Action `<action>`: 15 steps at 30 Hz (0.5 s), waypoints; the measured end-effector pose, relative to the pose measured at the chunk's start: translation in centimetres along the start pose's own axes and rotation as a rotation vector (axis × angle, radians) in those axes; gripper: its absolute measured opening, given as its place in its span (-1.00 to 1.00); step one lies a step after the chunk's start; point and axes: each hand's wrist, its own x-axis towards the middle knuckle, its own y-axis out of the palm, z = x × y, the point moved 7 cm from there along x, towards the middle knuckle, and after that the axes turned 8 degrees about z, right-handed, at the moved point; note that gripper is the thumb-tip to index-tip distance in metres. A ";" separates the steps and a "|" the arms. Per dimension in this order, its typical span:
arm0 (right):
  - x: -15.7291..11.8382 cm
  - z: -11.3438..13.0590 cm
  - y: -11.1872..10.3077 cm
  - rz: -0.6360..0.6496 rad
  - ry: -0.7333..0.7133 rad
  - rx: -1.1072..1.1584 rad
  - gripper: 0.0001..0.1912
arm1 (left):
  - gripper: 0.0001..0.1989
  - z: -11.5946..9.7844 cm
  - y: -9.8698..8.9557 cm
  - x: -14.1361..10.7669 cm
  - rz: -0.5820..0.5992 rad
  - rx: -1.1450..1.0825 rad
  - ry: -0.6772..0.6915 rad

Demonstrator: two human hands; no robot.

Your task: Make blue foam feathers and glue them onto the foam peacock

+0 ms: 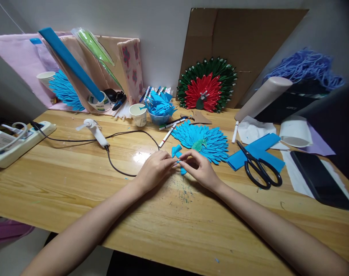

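My left hand (157, 168) and my right hand (200, 168) meet fingertip to fingertip over the middle of the table. Between them they pinch a small blue piece (178, 161), mostly covered by the fingers. Loose blue pieces (176, 150) lie just beyond the fingertips, and another shows beneath them. Behind my right hand lies a blue fringed fan shape (217, 140) with a green bird shape (200, 144) on it. Black-handled scissors (259, 166) rest on folded blue strips (266, 143) to the right.
A white glue gun (96, 132) with a black cord lies left, near a power strip (25, 143). A paper cup (138, 115), a bowl of blue pieces (160, 107) and markers (167, 135) stand or lie behind. A phone (321, 178) is at right; a red-green fan (206, 86) leans on cardboard (237, 34).
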 end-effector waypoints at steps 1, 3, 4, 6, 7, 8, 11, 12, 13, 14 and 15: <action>0.0 0.4 -0.1 -0.016 -0.041 -0.050 -0.89 | -0.79 0.1 0.0 0.0 -0.002 -0.006 -0.005; -0.2 1.3 -0.3 -0.036 -0.127 -0.154 -0.91 | -0.79 0.2 0.1 0.0 0.008 -0.022 -0.012; -0.2 1.6 -0.2 -0.035 -0.159 -0.194 -0.92 | -0.79 0.2 0.1 0.0 0.014 -0.032 -0.014; -0.3 2.0 -0.2 -0.029 -0.194 -0.236 -0.93 | -0.79 0.3 0.2 0.0 0.029 -0.054 -0.013; -0.4 2.0 -0.1 -0.028 -0.200 -0.247 -0.93 | -0.80 0.2 0.2 0.0 0.032 -0.065 -0.011; -0.4 2.0 -0.1 -0.029 -0.202 -0.257 -0.93 | -0.80 0.2 0.2 0.0 0.033 -0.074 -0.011; -0.5 1.9 0.1 -0.030 -0.209 -0.277 -0.96 | -0.83 0.1 0.2 0.1 0.022 -0.100 -0.024; -0.5 1.9 0.2 -0.030 -0.213 -0.281 -0.98 | -0.84 0.1 0.2 0.1 0.017 -0.108 -0.036; -0.6 1.9 0.2 -0.029 -0.216 -0.285 -0.99 | -0.85 0.2 0.3 0.1 0.015 -0.117 -0.051; -0.6 2.0 0.3 -0.030 -0.217 -0.288 -0.98 | -0.86 0.2 0.3 0.2 0.018 -0.127 -0.070; -0.6 2.0 0.3 -0.031 -0.214 -0.289 -0.97 | -0.87 0.3 0.4 0.3 0.024 -0.137 -0.093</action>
